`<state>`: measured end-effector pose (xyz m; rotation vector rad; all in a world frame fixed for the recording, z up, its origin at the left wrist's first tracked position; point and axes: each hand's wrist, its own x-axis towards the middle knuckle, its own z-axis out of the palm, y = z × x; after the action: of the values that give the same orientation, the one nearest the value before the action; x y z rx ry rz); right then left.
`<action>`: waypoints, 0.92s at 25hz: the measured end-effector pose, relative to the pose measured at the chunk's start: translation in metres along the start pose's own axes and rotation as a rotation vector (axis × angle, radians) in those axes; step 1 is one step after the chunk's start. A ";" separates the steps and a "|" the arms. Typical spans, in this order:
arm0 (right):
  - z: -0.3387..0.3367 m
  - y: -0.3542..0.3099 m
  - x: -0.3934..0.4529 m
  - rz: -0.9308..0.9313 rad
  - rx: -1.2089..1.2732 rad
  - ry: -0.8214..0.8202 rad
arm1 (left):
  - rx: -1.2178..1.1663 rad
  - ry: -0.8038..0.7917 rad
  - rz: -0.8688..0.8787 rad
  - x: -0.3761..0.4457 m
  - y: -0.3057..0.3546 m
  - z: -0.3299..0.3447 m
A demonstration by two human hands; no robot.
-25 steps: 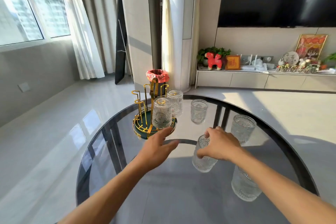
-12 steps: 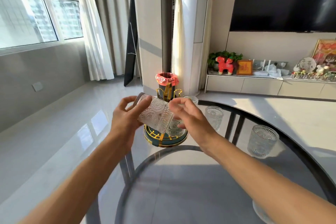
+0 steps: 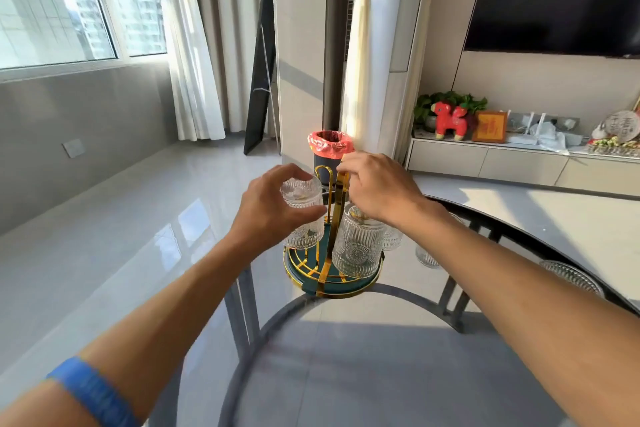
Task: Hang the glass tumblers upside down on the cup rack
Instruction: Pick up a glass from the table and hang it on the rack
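While the left hand (image 3: 268, 215) is gripping an inverted tumbler (image 3: 304, 215) at the rack's (image 3: 332, 270) 9 o'clock, the right hand (image 3: 377, 189) is pinching its gold handle (image 3: 341, 184); no legible labels.

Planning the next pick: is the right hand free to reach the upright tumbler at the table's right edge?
Probably not yet. The right hand is gripping the cup rack handle; the path to the upright tumbler looks open once it lets go.
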<state>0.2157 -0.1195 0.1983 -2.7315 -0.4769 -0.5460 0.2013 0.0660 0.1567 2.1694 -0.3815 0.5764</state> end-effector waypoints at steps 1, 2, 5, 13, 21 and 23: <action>0.002 0.001 -0.002 -0.015 -0.008 0.015 | 0.028 -0.035 0.003 -0.003 -0.008 0.007; 0.004 0.002 -0.004 -0.029 -0.023 0.024 | 0.038 -0.059 -0.001 -0.007 -0.014 0.015; 0.006 0.004 -0.008 -0.046 -0.037 0.039 | -0.023 -0.042 -0.062 -0.019 -0.022 0.025; 0.018 0.008 -0.032 -0.014 0.191 0.058 | 0.203 -0.050 -0.172 -0.027 -0.003 0.033; 0.003 0.018 -0.182 0.170 0.341 0.004 | -0.136 -0.073 0.002 -0.138 0.080 0.087; -0.019 0.032 -0.206 0.201 0.177 -0.102 | -0.105 -0.293 -0.044 -0.157 0.092 0.107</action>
<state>0.0423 -0.2087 0.1213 -2.6063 -0.2560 -0.2987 0.0545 -0.0633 0.0767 2.1578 -0.5079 0.2078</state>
